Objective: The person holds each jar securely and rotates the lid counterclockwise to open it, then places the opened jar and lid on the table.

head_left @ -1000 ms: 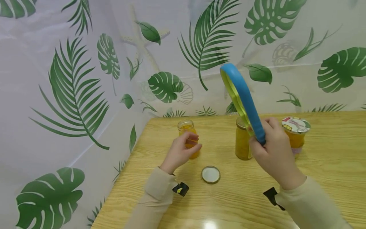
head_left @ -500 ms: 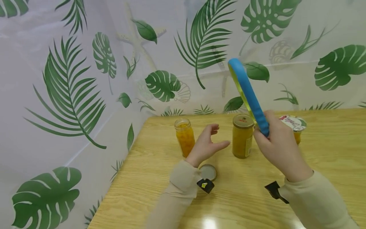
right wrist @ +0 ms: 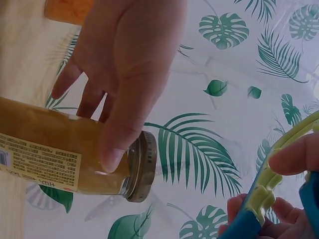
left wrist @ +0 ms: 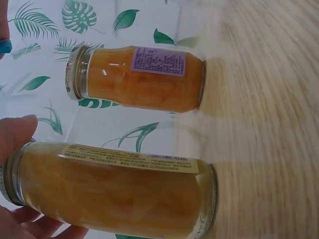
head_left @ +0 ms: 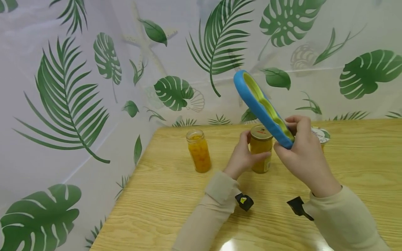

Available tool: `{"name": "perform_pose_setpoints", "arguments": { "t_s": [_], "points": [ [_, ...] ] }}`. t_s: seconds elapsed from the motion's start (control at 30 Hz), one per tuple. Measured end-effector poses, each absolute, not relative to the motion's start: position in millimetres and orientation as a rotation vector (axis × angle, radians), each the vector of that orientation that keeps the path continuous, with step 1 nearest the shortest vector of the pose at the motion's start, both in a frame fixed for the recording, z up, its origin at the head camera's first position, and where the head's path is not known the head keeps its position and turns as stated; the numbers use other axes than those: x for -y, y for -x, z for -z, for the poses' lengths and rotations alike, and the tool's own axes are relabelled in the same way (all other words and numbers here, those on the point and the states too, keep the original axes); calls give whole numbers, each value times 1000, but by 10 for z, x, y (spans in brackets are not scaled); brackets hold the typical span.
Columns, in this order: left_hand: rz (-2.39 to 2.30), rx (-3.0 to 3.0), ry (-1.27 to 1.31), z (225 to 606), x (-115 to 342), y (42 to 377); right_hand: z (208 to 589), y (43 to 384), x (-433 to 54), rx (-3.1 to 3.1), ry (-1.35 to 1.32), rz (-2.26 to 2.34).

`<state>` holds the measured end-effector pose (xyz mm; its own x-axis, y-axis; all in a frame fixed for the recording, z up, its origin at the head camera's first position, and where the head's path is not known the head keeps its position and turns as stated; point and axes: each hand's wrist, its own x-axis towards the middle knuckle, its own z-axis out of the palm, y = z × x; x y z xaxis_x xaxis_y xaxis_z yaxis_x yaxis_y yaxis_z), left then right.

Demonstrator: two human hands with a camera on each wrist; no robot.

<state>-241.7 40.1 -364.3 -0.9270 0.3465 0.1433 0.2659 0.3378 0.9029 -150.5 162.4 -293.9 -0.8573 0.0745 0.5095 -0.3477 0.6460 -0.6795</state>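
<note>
A tall glass jar of yellow fruit (head_left: pixel 260 148) with a gold lid (head_left: pixel 261 131) stands upright on the table. My left hand (head_left: pixel 240 160) holds it near the top, thumb across the front and fingers round the far side, as the right wrist view also shows on the jar (right wrist: pixel 55 144). My right hand (head_left: pixel 306 160) grips a blue and lime-green loop-shaped jar opener (head_left: pixel 259 109) by its lower end. The loop tilts up and left, in front of and above the jar's right side. In the right wrist view, fingers (right wrist: pixel 294 154) rest against the opener's green inner edge.
An uncapped jar of orange fruit (head_left: pixel 199 155) stands to the left. Behind my right hand is another jar with a printed white lid (head_left: pixel 321 134), seen whole as an orange jar (left wrist: pixel 144 79) in the left wrist view. A leaf-patterned sheet (head_left: pixel 176 94) backs the wooden table (head_left: pixel 150 198).
My left hand has moved right, from the uncapped jar to the gold-lidded one, and taken hold of it. The jar opener has turned, showing its green inside. My left arm now hides the loose lid.
</note>
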Motion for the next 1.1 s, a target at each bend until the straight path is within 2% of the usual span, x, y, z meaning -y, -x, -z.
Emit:
{"name": "perform_pose_setpoints", "arguments": {
  "t_s": [0.23,0.9,1.1],
  "points": [
    [-1682,-2566,-663,3659,-405,2429,2915,1519,-1621,2392,-213,-1082],
    [-1579,-2537,-662,3659,-282,2450,2921,1577,-1676,2466,-184,-942],
    [-1622,-2442,-797,3706,-230,2462,2933,1574,-1713,2509,-191,-901]
  ]
}}
